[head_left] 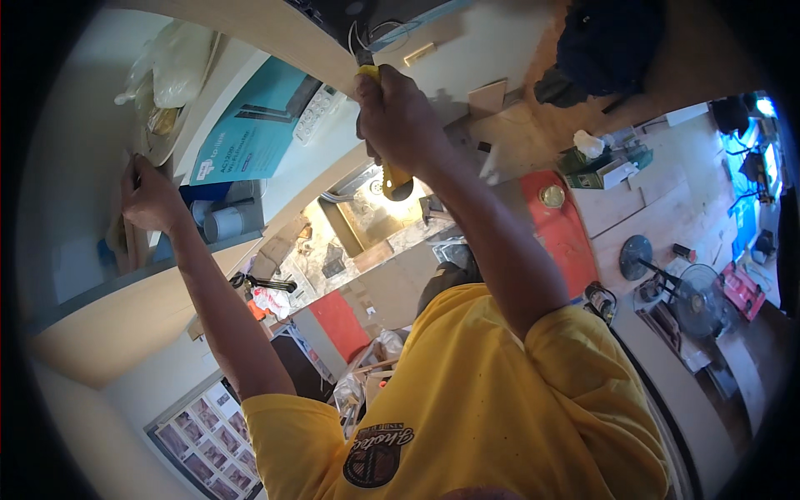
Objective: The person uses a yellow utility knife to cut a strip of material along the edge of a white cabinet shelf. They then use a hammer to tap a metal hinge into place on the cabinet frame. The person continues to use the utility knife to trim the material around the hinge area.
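Observation:
My right hand (400, 121) is raised at upper middle, fingers wrapped round a yellow-handled tool (395, 182). A short grey metal head sticks up from the tool, beside thin curved wires (385, 32) under a dark object. On the left, my left hand (152, 200) reaches into a shelf with its fingers pinched together. What they hold, if anything, I cannot make out. Just above those fingers lies a clear plastic bag (171, 67). A teal box (250, 125) and a white power strip (318, 112) are to the right of that hand, with a white cup-like container (229, 222) below.
Beyond my arms is a cluttered work surface (371, 258) with offcuts and a bright light. A red panel (557, 233) carries a round tin (551, 196). A standing fan (698, 298) is at right, and a dark blue bag (608, 50) is at upper right.

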A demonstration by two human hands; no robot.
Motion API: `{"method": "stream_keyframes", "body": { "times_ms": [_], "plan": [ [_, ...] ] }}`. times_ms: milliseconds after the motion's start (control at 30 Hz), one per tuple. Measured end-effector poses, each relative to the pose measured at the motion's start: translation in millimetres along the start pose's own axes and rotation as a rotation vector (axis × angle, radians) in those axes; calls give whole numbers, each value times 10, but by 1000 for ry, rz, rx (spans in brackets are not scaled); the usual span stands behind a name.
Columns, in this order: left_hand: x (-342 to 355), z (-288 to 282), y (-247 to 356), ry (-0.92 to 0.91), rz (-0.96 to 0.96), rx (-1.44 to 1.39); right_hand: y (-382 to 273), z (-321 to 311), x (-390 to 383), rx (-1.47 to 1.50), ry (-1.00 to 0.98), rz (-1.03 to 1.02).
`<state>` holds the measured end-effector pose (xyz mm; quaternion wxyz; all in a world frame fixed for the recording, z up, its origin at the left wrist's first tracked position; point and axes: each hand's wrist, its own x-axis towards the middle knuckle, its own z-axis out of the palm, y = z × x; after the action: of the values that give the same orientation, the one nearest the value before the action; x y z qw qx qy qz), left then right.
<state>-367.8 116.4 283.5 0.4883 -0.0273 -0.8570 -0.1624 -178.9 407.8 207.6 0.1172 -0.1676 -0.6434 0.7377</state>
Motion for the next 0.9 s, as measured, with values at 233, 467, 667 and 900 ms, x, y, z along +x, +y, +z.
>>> {"method": "stream_keyframes", "body": {
  "times_ms": [233, 467, 667, 900],
  "plan": [
    [-39, -71, 327, -1, -68, -37, 130, 61, 138, -89, 76, -116],
    [-35, -27, -28, -27, 14, -1, -188, -490, 47, 18, 108, -89],
    [17, -29, 166, -42, 46, 24, -107, -483, 436, -426, 207, -822],
    [-7, -97, 129, -46, 6, -56, -166, -872, 181, -87, 265, -357]
  ]
}}
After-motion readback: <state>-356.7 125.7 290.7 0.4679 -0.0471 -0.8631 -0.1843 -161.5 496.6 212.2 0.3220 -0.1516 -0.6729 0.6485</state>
